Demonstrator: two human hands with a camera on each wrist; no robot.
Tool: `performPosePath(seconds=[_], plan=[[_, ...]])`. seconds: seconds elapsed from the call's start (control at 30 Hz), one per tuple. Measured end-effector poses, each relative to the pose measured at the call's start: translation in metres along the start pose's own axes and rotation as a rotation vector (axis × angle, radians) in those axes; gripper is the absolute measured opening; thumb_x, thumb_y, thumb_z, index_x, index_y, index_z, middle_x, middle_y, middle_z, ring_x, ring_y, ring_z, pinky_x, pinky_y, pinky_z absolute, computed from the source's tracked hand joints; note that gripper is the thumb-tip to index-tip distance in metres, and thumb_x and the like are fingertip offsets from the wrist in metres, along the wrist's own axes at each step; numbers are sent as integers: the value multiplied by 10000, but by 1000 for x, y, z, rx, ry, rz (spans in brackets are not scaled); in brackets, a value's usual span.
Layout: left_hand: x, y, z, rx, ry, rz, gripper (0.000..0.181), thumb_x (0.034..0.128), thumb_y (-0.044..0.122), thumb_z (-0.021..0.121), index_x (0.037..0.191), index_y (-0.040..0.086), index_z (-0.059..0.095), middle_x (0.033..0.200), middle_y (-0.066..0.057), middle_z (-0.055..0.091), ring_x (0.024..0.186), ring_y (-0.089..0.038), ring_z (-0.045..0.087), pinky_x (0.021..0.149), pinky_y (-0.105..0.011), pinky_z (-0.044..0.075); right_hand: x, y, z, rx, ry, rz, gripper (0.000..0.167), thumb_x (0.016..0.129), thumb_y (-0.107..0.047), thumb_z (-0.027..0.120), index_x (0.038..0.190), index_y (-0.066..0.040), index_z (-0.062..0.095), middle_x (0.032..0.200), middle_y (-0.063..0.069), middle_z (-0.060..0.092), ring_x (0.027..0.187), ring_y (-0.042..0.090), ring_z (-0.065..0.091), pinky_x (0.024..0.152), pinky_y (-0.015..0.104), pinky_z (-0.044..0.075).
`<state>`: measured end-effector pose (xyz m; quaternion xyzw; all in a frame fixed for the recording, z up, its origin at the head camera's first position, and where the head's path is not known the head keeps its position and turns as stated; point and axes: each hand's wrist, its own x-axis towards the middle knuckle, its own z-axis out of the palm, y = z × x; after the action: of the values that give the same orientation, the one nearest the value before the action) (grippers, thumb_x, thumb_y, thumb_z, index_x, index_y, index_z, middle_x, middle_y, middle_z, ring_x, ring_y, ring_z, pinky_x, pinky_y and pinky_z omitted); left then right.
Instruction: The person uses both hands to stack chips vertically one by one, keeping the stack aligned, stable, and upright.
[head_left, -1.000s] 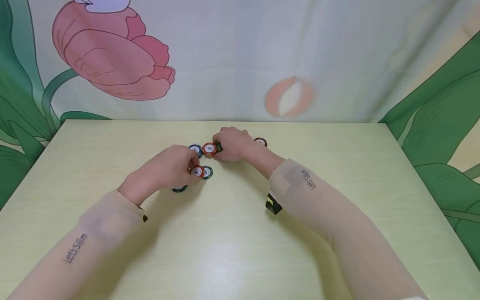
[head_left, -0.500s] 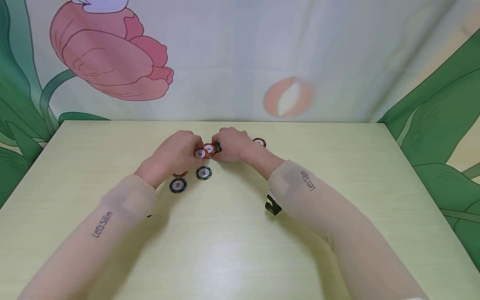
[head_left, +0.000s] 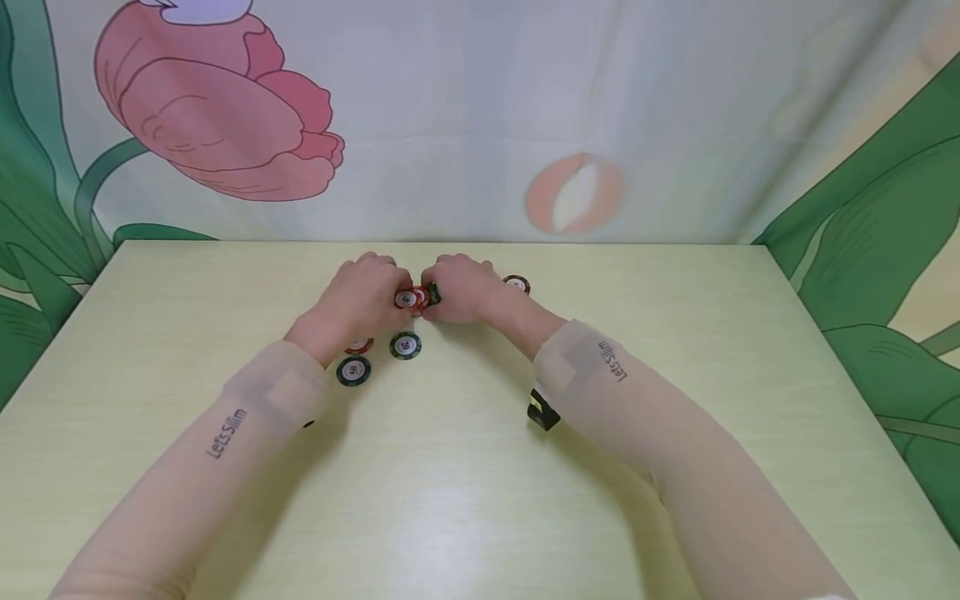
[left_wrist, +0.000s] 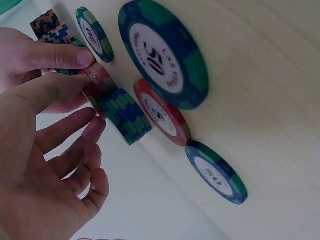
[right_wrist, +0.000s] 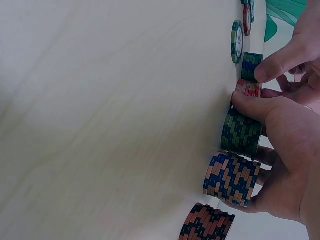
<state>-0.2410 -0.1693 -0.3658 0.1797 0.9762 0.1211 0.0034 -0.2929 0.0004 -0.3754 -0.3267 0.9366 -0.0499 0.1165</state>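
In the head view, my left hand [head_left: 360, 296] pinches a red poker chip [head_left: 406, 298] at the red chip stack. The right wrist view shows this stack [right_wrist: 248, 88] standing between a blue-green stack [right_wrist: 252, 64] and a green stack [right_wrist: 242, 132]. My right hand [head_left: 463, 288] holds the red stack, its thumb along the side; its other fingers reach behind the green stack and a blue-and-beige stack [right_wrist: 231, 179]. In the left wrist view, my left thumb and forefinger meet at the red stack [left_wrist: 102, 80], the remaining fingers loosely bent. Fingers partly hide the held chip.
Loose chips lie nearer me: a green one [head_left: 406, 346], a dark "50" chip [head_left: 353, 371] and a red one [head_left: 360, 345], partly covered by my left hand. Another blue-green chip [left_wrist: 216, 174] lies beyond. A black-and-brown stack [right_wrist: 207, 223] ends the row, near the table's [head_left: 637, 333] back edge.
My left hand has carried the red chip from near the loose green chip up and back to the red stack, uncovering the loose chips. The right hand has stayed at the stack.
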Motion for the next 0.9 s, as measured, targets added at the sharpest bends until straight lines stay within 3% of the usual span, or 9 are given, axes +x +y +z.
performPosePath(seconds=[0.1, 0.3, 0.57, 0.9], plan=[[-1, -1, 1, -7, -20, -15, 235, 853, 214, 828, 1018, 64, 755, 948, -90, 627, 923, -311, 531, 824, -490, 451, 1, 0, 1, 2, 1, -3, 308, 947, -396, 730, 1187, -206, 700, 1075, -3, 576, 1009, 201, 550, 914, 603, 458], [-5, -2, -1, -32, -55, -46, 482, 872, 257, 827, 1252, 2, 677, 1233, -171, 586, 1144, -359, 499, 950, -545, 414, 1, 1, 1, 1, -1, 6, 336, 946, -396, 731, 1220, -206, 691, 1084, -4, 567, 1037, 209, 546, 942, 611, 444], [-8, -12, -6, -70, -50, -107, 446, 895, 283, 813, 1214, -10, 707, 1322, -199, 560, 1253, -391, 459, 1007, -572, 354, 0, 1, 0, 8, 1, -1, 352, 942, -394, 736, 1235, -202, 696, 1084, -5, 571, 1024, 205, 543, 927, 596, 442], [-5, -12, -4, -110, -43, -107, 325, 893, 248, 822, 1105, 9, 762, 1298, -186, 576, 1257, -395, 459, 1006, -586, 337, 0, 1, 1, -7, -1, -1, 347, 949, -426, 724, 1216, -206, 701, 1075, -7, 570, 1014, 195, 545, 939, 610, 446]])
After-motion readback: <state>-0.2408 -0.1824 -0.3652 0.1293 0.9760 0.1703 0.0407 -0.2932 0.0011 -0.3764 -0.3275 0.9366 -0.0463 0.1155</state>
